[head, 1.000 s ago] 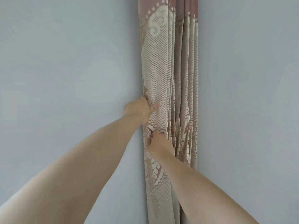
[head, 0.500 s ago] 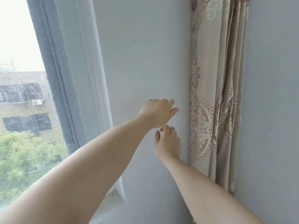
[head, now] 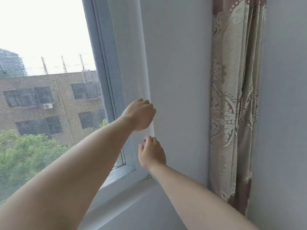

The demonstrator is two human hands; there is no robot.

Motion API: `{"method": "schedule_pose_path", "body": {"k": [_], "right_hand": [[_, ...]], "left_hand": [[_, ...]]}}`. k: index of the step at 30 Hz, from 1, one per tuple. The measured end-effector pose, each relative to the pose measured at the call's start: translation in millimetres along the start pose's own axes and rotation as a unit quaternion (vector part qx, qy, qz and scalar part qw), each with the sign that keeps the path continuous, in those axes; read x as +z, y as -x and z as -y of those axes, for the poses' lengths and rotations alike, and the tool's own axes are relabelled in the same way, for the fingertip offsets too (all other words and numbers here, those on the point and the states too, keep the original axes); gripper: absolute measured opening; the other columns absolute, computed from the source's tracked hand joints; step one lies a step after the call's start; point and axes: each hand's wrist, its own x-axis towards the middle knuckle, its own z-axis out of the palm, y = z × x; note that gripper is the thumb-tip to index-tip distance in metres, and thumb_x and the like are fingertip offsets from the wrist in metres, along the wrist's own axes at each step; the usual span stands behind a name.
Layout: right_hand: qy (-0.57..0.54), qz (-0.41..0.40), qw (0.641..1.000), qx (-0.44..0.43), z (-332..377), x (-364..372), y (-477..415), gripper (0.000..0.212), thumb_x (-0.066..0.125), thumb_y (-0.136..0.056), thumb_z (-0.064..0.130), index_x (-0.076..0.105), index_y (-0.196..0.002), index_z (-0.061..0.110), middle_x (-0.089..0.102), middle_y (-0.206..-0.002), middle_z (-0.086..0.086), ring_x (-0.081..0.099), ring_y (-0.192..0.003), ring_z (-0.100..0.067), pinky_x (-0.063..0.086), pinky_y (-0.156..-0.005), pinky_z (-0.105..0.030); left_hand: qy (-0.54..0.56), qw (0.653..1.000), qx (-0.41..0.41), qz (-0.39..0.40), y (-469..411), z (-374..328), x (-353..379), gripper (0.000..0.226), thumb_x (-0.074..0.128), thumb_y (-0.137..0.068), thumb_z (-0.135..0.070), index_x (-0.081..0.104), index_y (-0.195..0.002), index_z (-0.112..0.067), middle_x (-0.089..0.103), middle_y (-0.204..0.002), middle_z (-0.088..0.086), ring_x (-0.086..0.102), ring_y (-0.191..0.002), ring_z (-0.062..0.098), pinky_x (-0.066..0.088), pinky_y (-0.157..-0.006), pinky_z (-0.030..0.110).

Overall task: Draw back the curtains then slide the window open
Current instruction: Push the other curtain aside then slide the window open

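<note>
Both hands are empty: my left hand (head: 139,114) is loosely curled, my right hand (head: 152,152) has its fingers slack and apart. At nine o'clock of them runs the window (head: 49,97), its frame's long axis upright; my left is nearer. At three o'clock, the curtain (head: 235,97) hangs bunched in the corner.

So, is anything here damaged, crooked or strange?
Nothing stands out. The patterned beige and mauve curtain hangs gathered in the corner, the grey window frame looks intact, and both hands are empty.
</note>
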Motion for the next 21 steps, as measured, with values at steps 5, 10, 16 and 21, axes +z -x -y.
{"method": "schedule_pose_path", "body": {"k": [5,10,16,21], "right_hand": [[-0.096,0.075,0.988,0.098,20.4,8.3,-10.2,0.043,0.037,-0.100,0.017,0.045,-0.141,0.008,0.051,-0.142,-0.010,0.050,-0.127,-0.029,0.041,-0.097,-0.033],[-0.179,0.115,0.960,0.183,25.2,21.7,-35.1,0.055,0.038,-0.091,0.008,0.038,-0.146,0.010,0.053,-0.140,-0.012,0.059,-0.117,-0.032,0.052,-0.091,-0.036],[-0.202,0.105,0.951,0.209,29.9,49.0,-61.6,0.066,0.039,-0.093,0.010,0.017,-0.156,0.011,0.038,-0.154,-0.012,0.047,-0.134,-0.031,0.044,-0.106,-0.041],[-0.234,0.051,0.941,0.238,32.9,73.8,-71.3,0.068,0.039,-0.093,0.006,0.018,-0.156,0.017,0.043,-0.151,-0.011,0.050,-0.132,-0.030,0.045,-0.105,-0.040]], "left_hand": [[-0.055,0.991,0.009,0.123,13.6,13.0,20.5,0.031,0.045,-0.093,-0.019,0.066,-0.115,-0.020,0.059,-0.119,-0.002,0.049,-0.117,0.019,0.034,-0.105,0.032],[-0.092,0.972,0.023,0.213,16.9,21.9,39.8,0.052,0.039,-0.101,-0.028,0.037,-0.152,-0.021,0.016,-0.165,0.002,0.003,-0.153,0.022,0.001,-0.124,0.043],[-0.167,0.948,0.048,0.268,18.0,39.9,54.0,0.063,0.035,-0.102,-0.027,0.011,-0.160,-0.022,-0.005,-0.167,0.001,-0.012,-0.152,0.023,-0.005,-0.123,0.049],[-0.171,0.954,0.056,0.240,17.8,43.1,69.1,0.065,0.038,-0.100,-0.026,0.013,-0.159,-0.014,0.006,-0.167,0.004,-0.003,-0.153,0.027,-0.001,-0.122,0.051]]}}
